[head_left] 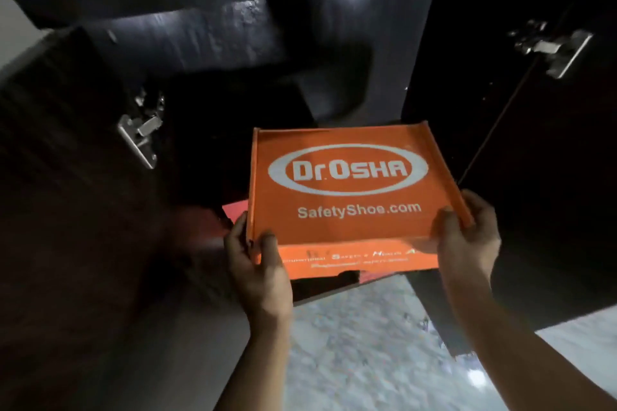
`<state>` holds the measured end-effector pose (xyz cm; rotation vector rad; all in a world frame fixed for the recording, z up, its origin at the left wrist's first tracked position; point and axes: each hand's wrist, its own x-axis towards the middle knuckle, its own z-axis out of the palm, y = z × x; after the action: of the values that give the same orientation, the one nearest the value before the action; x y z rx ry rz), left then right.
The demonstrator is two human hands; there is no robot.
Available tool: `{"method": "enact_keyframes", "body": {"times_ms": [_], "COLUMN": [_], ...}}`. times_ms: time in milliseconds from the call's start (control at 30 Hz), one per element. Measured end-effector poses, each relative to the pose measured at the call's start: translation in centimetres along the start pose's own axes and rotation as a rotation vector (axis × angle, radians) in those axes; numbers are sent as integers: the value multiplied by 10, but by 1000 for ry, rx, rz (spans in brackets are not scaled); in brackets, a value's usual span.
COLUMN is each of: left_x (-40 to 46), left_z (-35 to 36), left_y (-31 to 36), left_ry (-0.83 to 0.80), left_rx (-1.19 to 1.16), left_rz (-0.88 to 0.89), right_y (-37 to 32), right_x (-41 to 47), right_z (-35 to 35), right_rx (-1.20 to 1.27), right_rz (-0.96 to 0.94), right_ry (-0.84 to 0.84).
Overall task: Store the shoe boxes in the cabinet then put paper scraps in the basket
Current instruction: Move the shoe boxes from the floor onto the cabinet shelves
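An orange shoe box [344, 190] w/ "Dr.OSHA" and "SafetyShoe.com" in white on the lid is held up by both hands, right at the open front of a dark cabinet [233, 43]. The left hand [257, 264] is wrapped round the box's near left corner, thumb on the lid, fingers on the side. The right hand [467, 237] is clamped on the near right corner, thumb on top, fingers round the edge. Under the box a red thing [235, 208] sticks out on the left; it's blurry, maybe another box. Both cabinet doors are swung open: the left door [66, 160] w/ a metal hinge [142, 132], the right door [534, 143] w/ a hinge [554, 47] too. A pale speckled floor [367, 344] is seen below the arms.
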<state>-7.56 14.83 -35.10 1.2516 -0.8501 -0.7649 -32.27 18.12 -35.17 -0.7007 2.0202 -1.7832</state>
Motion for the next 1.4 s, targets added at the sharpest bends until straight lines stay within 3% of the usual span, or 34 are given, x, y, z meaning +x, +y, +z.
{"method": "enact_keyframes", "body": {"times_ms": [167, 300, 567, 733, 900, 1067, 1167, 1233, 1333, 1400], "left_x": [74, 97, 138, 150, 108, 104, 106, 89, 37, -14], "left_z": [19, 32, 53, 66, 89, 101, 95, 89, 79, 77], "left_y": [-7, -28, -56, -56, -61, -74, -81, -91, -117, -143], "left_ry": [124, 115, 212, 276, 338, 151, 114, 92, -13, -237], "left_rx": [-15, 81, 135, 103, 202, 300, 324, 318, 355, 383], "left_rz": [30, 59, 175, 138, 96, -23, -44, -48, -33, -174], "right_y": [-21, -13, -22, -23, -10, -21, -26, -21, 28, 88], "right_x": [37, 61, 96, 105, 107, 108, 103, 94, 78, 60], "right_z": [81, 126, 180, 211, 213, 221, 212, 185, 124, 71], "right_rx": [-1, -78, -136, -238, -254, -283, -212, -161, -146, -252], "right_rz": [-23, -30, -16, -11, -27, 13, 33, 53, 135, 238], "right_ry": [-321, -501, -600, -600, -561, -572, -640, -588, -444, -436]}}
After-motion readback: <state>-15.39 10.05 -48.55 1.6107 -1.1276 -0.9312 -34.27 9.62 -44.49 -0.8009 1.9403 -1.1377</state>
